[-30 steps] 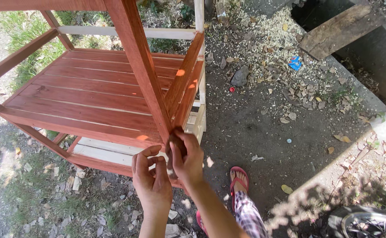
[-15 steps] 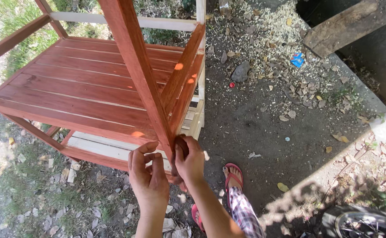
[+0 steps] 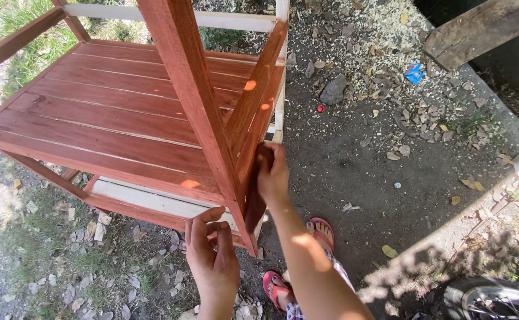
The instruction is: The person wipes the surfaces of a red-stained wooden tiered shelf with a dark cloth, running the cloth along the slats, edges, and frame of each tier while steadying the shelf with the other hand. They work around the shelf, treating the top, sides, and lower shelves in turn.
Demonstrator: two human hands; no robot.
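Pressing a dark cloth (image 3: 255, 195) on the red frame's brace (image 3: 253, 112), right hand (image 3: 274, 175) gripping, left hand (image 3: 212, 261) loosely curled, holding nothing.

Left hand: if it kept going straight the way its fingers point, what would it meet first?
Probably the lower end of the red-stained wooden leg, just above the left hand; its fingertips look almost there, though depth is unclear.

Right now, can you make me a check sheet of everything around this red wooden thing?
Surface: dirt ground, patchy grass at left.
Job's things: red-brown slatted wooden frame; some pale unstained rails.
Clutter: wood chips, grey stone, blue scrap, small red cap.
Hands: right hand presses a dark cloth on the brace; left hand beside the leg, empty.
Cables: nothing seen.
Surroundings: plank, tyre, red sandals.
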